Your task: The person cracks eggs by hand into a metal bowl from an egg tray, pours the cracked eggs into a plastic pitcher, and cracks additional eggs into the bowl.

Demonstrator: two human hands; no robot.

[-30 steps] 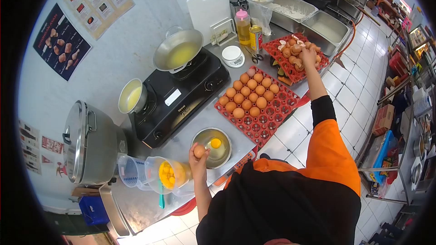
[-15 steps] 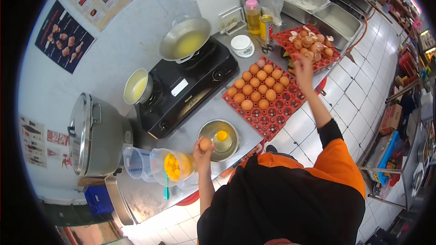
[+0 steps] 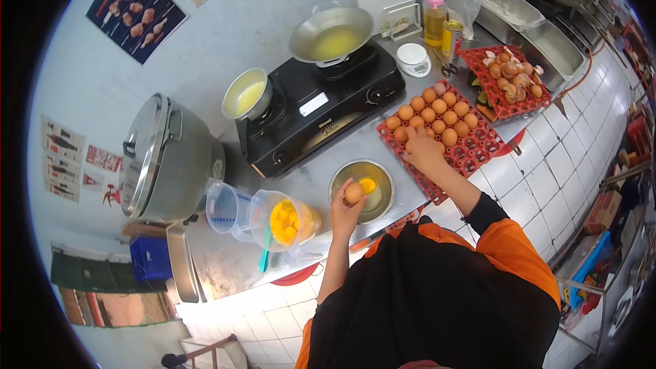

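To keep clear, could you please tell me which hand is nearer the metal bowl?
The left hand, holding an egg at the bowl; the right hand is at the egg tray.

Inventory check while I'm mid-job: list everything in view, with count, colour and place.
Bowl: one, silver, front counter; yellow yolk inside
Egg tray: one, red, right of bowl; many brown eggs
Shell tray: one, red, farther right; many brown shells
Jugs: two, clear, left; one holds many yellow yolks
Stove: one, black, by wall
Pans: two, silver, on stove
Pot: one, grey, left
Scale: one, white, behind egg tray
Bottle: one, yellow, pink cap, behind scale
Posters: several, mixed colours, wall
Right-edge clutter: too small to itemise
Left hand: one, bare, holding brown egg at bowl
Right hand: one, bare, at egg tray
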